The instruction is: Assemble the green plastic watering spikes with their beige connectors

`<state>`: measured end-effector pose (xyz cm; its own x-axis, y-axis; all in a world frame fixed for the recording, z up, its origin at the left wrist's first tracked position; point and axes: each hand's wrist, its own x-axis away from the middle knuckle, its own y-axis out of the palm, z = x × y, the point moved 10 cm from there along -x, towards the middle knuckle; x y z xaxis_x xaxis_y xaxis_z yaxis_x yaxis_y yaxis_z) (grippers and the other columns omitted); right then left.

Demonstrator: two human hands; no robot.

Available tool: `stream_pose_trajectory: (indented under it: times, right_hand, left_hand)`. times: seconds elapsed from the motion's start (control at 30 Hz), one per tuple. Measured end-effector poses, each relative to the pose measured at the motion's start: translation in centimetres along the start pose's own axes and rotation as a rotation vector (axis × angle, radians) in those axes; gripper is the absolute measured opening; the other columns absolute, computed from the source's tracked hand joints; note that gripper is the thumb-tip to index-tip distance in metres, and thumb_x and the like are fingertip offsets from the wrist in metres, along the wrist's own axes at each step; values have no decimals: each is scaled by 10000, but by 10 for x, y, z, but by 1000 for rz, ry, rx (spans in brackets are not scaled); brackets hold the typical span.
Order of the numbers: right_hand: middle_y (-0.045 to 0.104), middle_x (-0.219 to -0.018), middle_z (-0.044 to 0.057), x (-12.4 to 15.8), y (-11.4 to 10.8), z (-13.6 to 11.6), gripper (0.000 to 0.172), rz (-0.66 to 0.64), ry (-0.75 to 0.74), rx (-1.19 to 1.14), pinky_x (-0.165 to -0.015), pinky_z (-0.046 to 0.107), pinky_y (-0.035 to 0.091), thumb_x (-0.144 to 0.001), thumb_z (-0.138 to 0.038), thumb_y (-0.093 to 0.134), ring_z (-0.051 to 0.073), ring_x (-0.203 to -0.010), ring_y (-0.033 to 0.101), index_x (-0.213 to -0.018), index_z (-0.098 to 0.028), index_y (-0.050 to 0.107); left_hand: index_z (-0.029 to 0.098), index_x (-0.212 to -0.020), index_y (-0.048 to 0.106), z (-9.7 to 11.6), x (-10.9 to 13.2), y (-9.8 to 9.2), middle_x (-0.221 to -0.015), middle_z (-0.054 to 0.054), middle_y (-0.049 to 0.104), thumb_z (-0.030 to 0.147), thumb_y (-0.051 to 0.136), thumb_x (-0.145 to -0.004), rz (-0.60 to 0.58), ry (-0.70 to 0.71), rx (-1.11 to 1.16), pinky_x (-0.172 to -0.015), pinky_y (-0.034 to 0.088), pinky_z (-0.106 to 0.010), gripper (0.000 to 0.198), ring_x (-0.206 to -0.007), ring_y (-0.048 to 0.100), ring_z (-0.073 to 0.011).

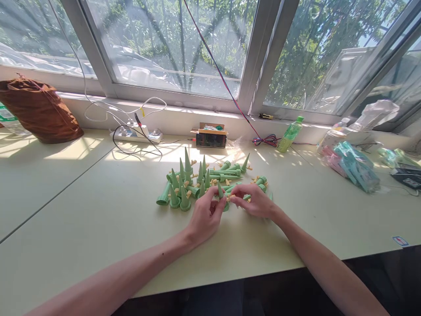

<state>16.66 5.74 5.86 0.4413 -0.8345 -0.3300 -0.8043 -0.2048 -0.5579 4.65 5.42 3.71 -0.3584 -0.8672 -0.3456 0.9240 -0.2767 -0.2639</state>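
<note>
My left hand point(208, 211) is closed around a green plastic watering spike point(220, 190), which points upward. Opposite it, my right hand point(251, 199) pinches a small yellow valve point(231, 199) at the spike's side, thumb and forefinger together. Whether the valve is fixed to the spike cannot be made out. Just beyond both hands is a cluster of similar green spikes point(185, 199), many with yellow valves. Several stand upright on their wide ends, and others lie on their sides point(225, 172). My hands hide part of the cluster.
Behind the cluster sits a small black box-shaped device point(211, 139). A power strip point(136, 134) with tangled cables is back left, near a brown drawstring bag point(39, 109). A green bottle point(290, 134) and plastic packets point(355, 166) are to the right. The table's front edge point(230, 283) runs below my arms.
</note>
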Motion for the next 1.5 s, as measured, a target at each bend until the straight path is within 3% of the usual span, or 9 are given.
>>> stream_pose_trajectory:
  times: [0.17,0.43,0.9,1.17,1.5]
  right_hand:
    - [600,-582,-3,0,0,3,415,0,30,31,-528,242,430,-977,-490,550,107,-513,514,-732,-166,635]
    - [589,-617,-27,0,-4,-1,263,34,33,-34,-580,261,487,-915,-428,655,118,-552,541,-982,-174,640]
    - [599,-573,-6,-1,-2,4,411,9,42,14,-514,236,438,-959,-498,578,104,-503,528,-730,-165,647]
    - [594,-610,-23,0,-5,4,325,40,57,-30,-553,252,483,-881,-492,687,116,-546,538,-935,-172,668]
    - [586,-592,-15,-1,-2,3,314,11,30,-49,-538,251,456,-907,-466,662,112,-533,523,-816,-165,678]
  left_hand:
    - [184,-976,502,2,0,0,-592,75,349,388,494,-984,-2,19,-4,-437,211,-183,204,-465,289,-63]
    - [190,-979,510,-2,0,-2,-597,65,388,394,503,-982,16,2,18,-432,212,-189,204,-462,324,-68]
    - [187,-976,513,-1,0,-1,-599,65,378,425,502,-979,5,6,33,-432,205,-196,237,-459,300,-65]
    - [190,-982,503,-3,0,-1,-594,69,375,409,499,-986,12,5,31,-431,198,-193,220,-463,286,-63]
    - [190,-987,506,-3,0,0,-618,61,394,390,500,-983,2,-6,24,-425,193,-191,201,-470,287,-63]
